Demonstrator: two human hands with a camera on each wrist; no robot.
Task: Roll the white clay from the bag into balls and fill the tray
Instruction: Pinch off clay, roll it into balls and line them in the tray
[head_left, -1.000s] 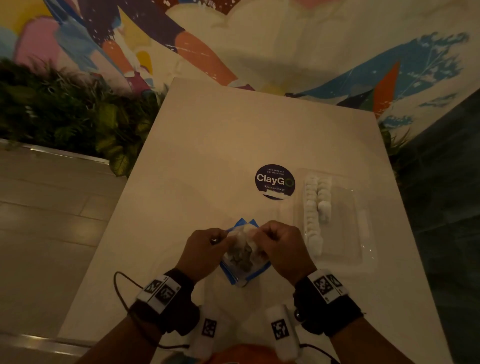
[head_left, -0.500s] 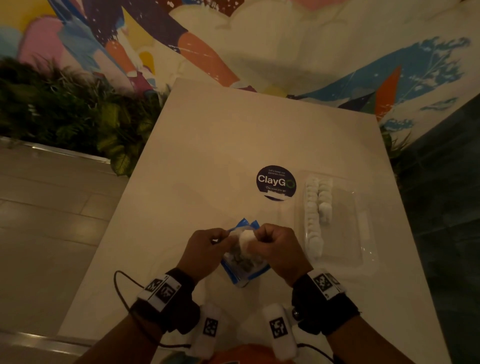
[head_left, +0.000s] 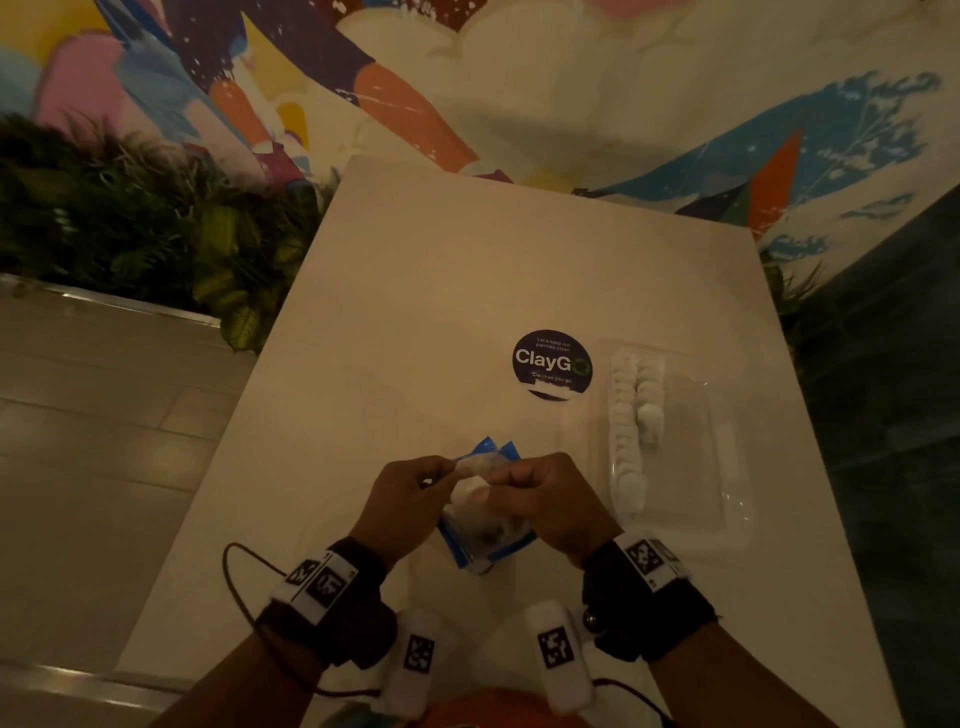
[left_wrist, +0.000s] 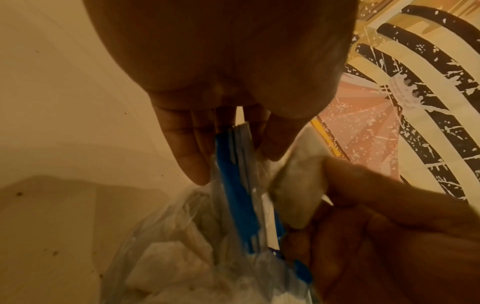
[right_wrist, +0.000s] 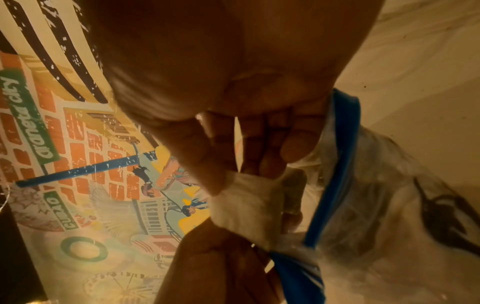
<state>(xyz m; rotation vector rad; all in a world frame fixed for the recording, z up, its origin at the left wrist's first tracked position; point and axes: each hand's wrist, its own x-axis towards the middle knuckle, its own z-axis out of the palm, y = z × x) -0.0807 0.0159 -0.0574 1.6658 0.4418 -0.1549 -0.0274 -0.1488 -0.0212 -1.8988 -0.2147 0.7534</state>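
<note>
hands (head_left: 483, 499) pinch bag (head_left: 485, 540) and clay lump (right_wrist: 246, 205) over pale table (head_left: 467, 291), mural wall (head_left: 519, 78) behind.

black wristbands (head_left: 649, 597) with white markers

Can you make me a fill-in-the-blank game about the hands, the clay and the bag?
1. The right hand pinches a lump of clay that is ____ in colour.
2. The left hand grips the bag by its ____ coloured edge.
3. The finished clay balls lie in rows in the clear ____.
4. The round sticker on the table reads ____.

Missing words: white; blue; tray; ClayGo
</note>
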